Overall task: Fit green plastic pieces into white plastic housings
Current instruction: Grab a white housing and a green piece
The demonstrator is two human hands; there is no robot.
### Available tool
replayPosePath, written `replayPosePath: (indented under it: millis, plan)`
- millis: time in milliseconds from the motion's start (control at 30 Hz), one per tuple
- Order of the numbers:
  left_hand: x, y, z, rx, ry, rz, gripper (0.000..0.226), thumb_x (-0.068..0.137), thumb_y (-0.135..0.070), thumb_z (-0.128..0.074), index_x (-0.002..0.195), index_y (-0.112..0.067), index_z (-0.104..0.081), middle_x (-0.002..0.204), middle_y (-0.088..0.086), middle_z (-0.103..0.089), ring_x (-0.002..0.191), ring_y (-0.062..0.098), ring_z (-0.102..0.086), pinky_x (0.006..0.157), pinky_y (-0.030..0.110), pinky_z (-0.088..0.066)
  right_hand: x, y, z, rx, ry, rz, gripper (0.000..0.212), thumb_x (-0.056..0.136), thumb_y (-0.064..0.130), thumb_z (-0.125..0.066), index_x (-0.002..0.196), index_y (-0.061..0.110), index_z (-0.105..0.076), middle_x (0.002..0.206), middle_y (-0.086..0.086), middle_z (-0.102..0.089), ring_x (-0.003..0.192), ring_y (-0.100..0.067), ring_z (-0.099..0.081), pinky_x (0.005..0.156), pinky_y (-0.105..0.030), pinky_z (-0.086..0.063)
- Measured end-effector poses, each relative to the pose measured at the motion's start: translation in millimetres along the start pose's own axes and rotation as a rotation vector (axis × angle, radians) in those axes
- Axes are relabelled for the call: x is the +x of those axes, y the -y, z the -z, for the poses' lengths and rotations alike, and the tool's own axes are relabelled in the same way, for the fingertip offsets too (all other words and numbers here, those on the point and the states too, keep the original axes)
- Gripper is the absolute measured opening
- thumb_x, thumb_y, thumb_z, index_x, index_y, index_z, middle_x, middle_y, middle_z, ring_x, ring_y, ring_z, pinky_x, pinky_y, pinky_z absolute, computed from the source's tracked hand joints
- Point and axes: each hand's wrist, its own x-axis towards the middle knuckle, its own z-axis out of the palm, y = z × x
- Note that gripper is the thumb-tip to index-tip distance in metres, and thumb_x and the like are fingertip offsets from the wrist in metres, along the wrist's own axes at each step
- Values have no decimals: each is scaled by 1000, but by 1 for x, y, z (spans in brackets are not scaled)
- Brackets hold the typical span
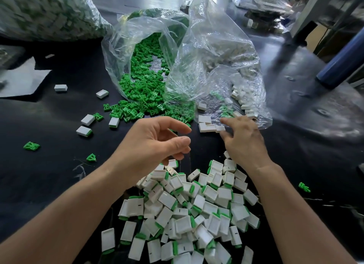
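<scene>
The dark table [59, 126] carries all the material. The landmark is the clear bag of green pieces [141, 71], which lies on its side with its mouth toward the person; loose green pieces spill out of that mouth onto the table.

Just right of that bag, and partly overlapping it, lies a second clear bag [216, 63] holding white housings. A short row of white housings [206, 127] sits on the table at its near edge.

The right hand [244, 139] rests at the near-right of the green bag's mouth, fingers spread apart and reaching onto the row of housings; the fingertips touch them, but a closed grip on any one piece cannot be confirmed.

The left hand [155, 139] hovers directly in front of the green bag's mouth, above the table. Its fingers are curled, with thumb and forefinger near each other but not meeting; nothing is visible between them.

Nearer the person than the green bag, between the forearms, lies a large pile of assembled units [193, 210]: white housings with green showing at one end.

Left of the green bag's mouth, several single white housings [88, 119] and stray green pieces [31, 146] lie scattered well apart. Far left of the bag stands a large, blurred bag of mixed white and green parts [45, 13].
</scene>
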Motion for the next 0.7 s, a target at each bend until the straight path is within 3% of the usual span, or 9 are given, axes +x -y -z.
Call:
replayPosePath:
  millis: [100,233,333,433,533,700]
  plan:
    - [1,0,1,-10,-42,9,12,75,-14,-67,86,-19,-66,68,3,-72,56,9,-65,47,18,-46,1,-2,-2,-42,24,-2,30,89,21,-58,118,17,-60,116,-9,-54,112,-26,-44,95,-35,-34]
    - [2,1,2,-12,-103,10,14,81,-6,-65,88,-18,-66,68,1,-73,56,9,-65,46,17,-46,2,-2,-2,-29,-2,4,17,88,24,-59,101,14,-62,104,-7,-58,102,-25,-51,89,-35,-38]
    - [4,2,3,-14,-134,9,16,81,-5,-65,89,-18,-66,69,0,-73,57,7,-65,45,17,-46,-1,2,3,117,-80,37,14,87,25,-61,98,16,-62,90,1,-60,89,-20,-58,83,-33,-44]
    - [5,4,3,-21,-164,0,18,80,-6,-67,89,-21,-66,72,2,-73,59,8,-66,46,18,-47,-9,15,7,348,-79,139,14,85,21,-65,98,16,-65,79,11,-59,75,-3,-57,75,-19,-47]
    - [6,7,3,-14,-189,4,20,77,-10,-70,88,-26,-65,75,0,-72,63,9,-67,47,17,-48,-20,30,3,449,-3,259,16,83,18,-66,99,14,-67,79,15,-58,71,4,-54,69,-4,-41]
    - [7,8,2,21,-132,52,24,72,-18,-73,91,-28,-64,78,-6,-73,68,8,-68,52,17,-50,-32,43,-2,453,31,442,19,83,14,-67,101,9,-67,86,3,-61,75,-6,-52,69,-13,-40]
